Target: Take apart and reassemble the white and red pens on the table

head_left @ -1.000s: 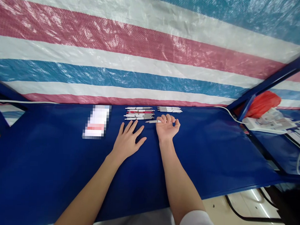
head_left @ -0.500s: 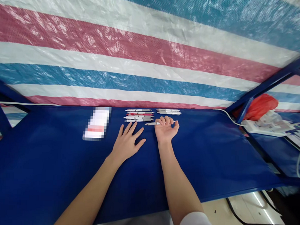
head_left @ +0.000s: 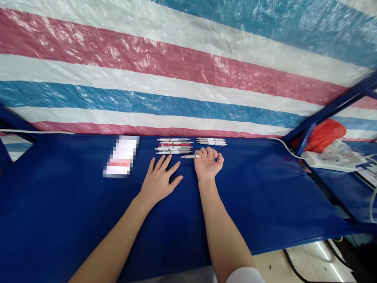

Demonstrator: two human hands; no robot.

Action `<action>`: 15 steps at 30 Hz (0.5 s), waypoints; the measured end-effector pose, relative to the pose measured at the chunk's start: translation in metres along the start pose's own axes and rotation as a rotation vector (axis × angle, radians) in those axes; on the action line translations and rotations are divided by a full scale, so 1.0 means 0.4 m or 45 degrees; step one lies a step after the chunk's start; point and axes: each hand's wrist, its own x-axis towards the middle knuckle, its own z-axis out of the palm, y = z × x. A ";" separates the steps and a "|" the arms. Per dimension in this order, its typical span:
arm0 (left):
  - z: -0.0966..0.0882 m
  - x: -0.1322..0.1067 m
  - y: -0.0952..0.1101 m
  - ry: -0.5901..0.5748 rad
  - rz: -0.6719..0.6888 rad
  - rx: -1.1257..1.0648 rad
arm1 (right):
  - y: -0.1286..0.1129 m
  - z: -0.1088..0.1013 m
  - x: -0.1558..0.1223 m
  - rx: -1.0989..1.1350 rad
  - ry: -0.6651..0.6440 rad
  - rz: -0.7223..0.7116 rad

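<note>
My right hand (head_left: 208,163) is turned palm up with its fingers curled around a white pen (head_left: 188,156). The pen's grey tip end sticks out to the left of the fingers. Flat on the blue table lies my left hand (head_left: 160,177), its fingers spread and nothing in them. Just beyond its fingertips is a row of several pens (head_left: 174,146), mostly white and grey, with a red one among them. A smaller stack of white pens (head_left: 211,141) lies behind my right hand, near the table's back edge.
A blurred-out white and red rectangle (head_left: 121,155) lies left of the pens on the blue table (head_left: 65,219). Behind rises a striped plastic sheet (head_left: 191,63). To the right are a blue metal frame (head_left: 335,103), a red plastic bag (head_left: 326,136) and white cables (head_left: 284,147).
The pen in my right hand has shifted slightly to the left, and its right end no longer shows past the fingers. My left hand stays in place.
</note>
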 end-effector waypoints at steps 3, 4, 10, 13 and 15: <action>-0.001 0.000 0.001 -0.003 -0.004 -0.003 | 0.000 0.001 0.000 0.033 0.007 0.011; -0.002 0.000 0.001 -0.006 -0.005 0.003 | 0.000 0.001 0.000 0.048 0.008 0.017; -0.002 0.000 0.002 -0.018 -0.006 0.016 | 0.001 -0.002 -0.002 0.003 0.013 0.001; -0.001 -0.001 0.002 -0.011 -0.011 0.007 | 0.001 0.001 -0.005 -0.026 0.017 -0.013; -0.001 -0.002 0.002 -0.010 -0.014 0.001 | 0.001 0.006 -0.009 -0.041 0.018 -0.013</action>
